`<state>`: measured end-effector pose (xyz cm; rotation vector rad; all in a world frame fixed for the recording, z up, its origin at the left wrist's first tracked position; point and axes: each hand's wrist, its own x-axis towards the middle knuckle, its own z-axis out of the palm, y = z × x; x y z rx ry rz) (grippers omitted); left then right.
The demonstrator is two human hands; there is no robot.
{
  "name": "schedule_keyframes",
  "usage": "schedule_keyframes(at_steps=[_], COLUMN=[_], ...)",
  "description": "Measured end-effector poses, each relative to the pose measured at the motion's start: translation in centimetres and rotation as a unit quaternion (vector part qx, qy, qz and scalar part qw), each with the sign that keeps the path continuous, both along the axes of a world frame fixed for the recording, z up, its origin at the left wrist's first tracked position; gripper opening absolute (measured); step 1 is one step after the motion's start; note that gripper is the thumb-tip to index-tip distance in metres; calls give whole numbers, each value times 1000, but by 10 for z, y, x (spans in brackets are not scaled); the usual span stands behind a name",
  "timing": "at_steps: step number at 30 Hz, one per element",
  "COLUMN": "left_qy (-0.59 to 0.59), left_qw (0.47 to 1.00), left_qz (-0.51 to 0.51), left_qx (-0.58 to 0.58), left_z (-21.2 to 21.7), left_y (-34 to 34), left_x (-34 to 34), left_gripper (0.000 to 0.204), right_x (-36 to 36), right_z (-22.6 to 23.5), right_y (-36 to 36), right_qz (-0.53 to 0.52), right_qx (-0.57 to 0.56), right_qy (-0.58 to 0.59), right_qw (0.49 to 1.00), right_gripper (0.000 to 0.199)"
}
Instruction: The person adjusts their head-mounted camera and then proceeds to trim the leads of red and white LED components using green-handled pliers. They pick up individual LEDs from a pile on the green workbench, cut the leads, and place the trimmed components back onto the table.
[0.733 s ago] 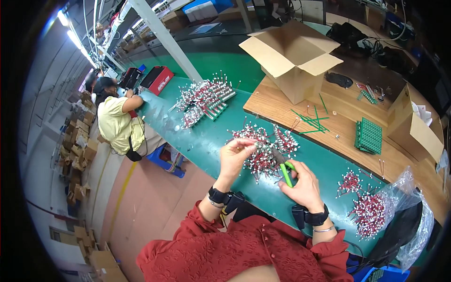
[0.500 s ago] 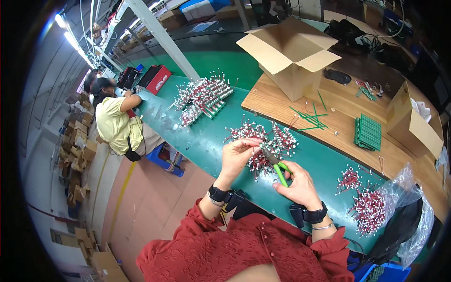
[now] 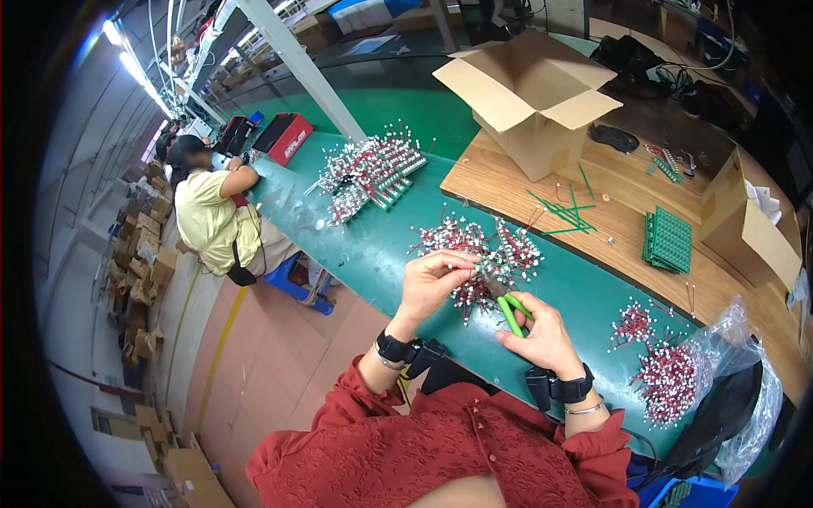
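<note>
My left hand (image 3: 434,283) pinches a small white-tipped wired part between its fingers, just above a pile of red-and-white wired parts (image 3: 476,249) on the green bench (image 3: 373,245). My right hand (image 3: 542,333) grips green-handled pliers (image 3: 509,309), whose jaws point up-left toward the part in my left hand. Both hands hover over the near edge of the pile. Black bands sit on both wrists.
An open cardboard box (image 3: 532,100) stands on a wooden board (image 3: 610,212) with green strips and a green tray (image 3: 669,241). More wired parts lie at the far left (image 3: 368,173) and near right (image 3: 665,381). A person in yellow (image 3: 212,216) works farther along.
My hands have stayed over the pile; the left hand has drawn a part slightly toward the pliers. Little else differs.
</note>
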<state>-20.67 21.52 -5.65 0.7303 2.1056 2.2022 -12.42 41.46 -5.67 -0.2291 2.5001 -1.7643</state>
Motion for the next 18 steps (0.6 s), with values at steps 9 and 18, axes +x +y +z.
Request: schedule_keyframes(at_steps=[9, 18], left_qy=[-90, -87], left_qw=[994, 992], left_qz=[-20, 85], left_qx=[56, -27], left_z=[3, -10], left_y=[-2, -19], left_x=[5, -7], left_gripper=[11, 20], right_x=[-2, -8], right_z=[-16, 12], right_y=[4, -11], right_qz=[79, -61], right_qx=[-141, 199], right_qy=[-85, 62], right_qw=[983, 976], right_gripper=[41, 53])
